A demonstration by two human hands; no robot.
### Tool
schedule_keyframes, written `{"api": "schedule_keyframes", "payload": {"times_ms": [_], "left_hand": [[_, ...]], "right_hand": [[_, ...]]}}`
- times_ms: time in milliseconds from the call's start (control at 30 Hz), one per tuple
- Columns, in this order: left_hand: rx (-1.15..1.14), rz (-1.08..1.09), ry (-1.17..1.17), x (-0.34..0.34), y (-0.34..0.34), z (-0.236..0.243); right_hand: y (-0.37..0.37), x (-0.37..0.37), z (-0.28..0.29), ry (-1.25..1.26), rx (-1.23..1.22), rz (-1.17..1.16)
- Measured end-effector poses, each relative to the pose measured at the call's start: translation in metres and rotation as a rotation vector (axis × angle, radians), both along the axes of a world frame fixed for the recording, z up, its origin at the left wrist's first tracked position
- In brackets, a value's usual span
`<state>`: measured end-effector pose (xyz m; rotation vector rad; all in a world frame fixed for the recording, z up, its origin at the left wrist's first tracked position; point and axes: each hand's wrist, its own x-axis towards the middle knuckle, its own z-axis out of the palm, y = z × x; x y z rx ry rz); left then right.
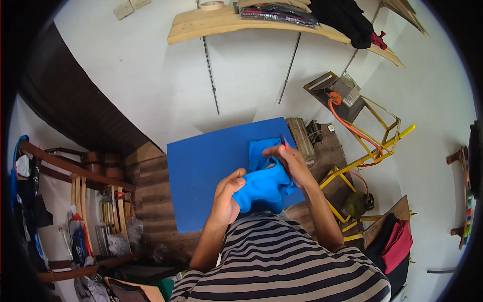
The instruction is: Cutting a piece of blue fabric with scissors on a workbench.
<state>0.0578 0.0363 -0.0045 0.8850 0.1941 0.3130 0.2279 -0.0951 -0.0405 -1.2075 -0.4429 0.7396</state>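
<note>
A bright blue piece of cloth [261, 187], bunched and folded, is held up over the near right part of the blue table. My left hand [229, 195] grips its left edge, thumb on top. At the cloth's upper right, my right hand [292, 163] is closed around a small tool [286, 145] with a red part and a thin dark tip; its kind is too blurred to make out. Part of the cloth runs up behind the right fingers and lies toward the table's far edge. The fingers of both hands are partly hidden by the cloth.
Beneath the hands is the blue table [198, 171]. A wooden shelf [201, 25] with folded garments spans the wall ahead. To the right stands a yellow metal frame [347, 163] with an orange hose. Racks with books and bags [118, 244] line the left; red cloth [397, 246] hangs at lower right.
</note>
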Motion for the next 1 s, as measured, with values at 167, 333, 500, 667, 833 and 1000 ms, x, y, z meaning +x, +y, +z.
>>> {"api": "schedule_keyframes", "payload": {"times_ms": [167,333,500,667,833,1000], "left_hand": [[-0.081,0.051,0.017,-0.002,0.013,0.001],[0.057,0.041,0.127,-0.012,0.044,-0.005],[0.541,-0.130,0.211,-0.028,0.078,-0.008],[0.709,-0.261,0.232,-0.029,0.084,-0.006],[1.076,0.035,0.333,-0.011,0.086,-0.002],[1.055,0.247,0.343,0.022,0.092,-0.022]], "right_hand": [[-0.009,0.006,-0.016,0.213,0.026,0.236],[-0.011,0.017,-0.010,0.050,0.051,0.004],[-0.028,0.029,0.008,-0.205,-0.113,0.115],[-0.033,0.028,0.015,-0.279,-0.155,0.049],[-0.038,0.015,0.033,-0.341,-0.171,-0.080],[-0.036,-0.008,0.058,-0.381,-0.104,-0.138]]}}
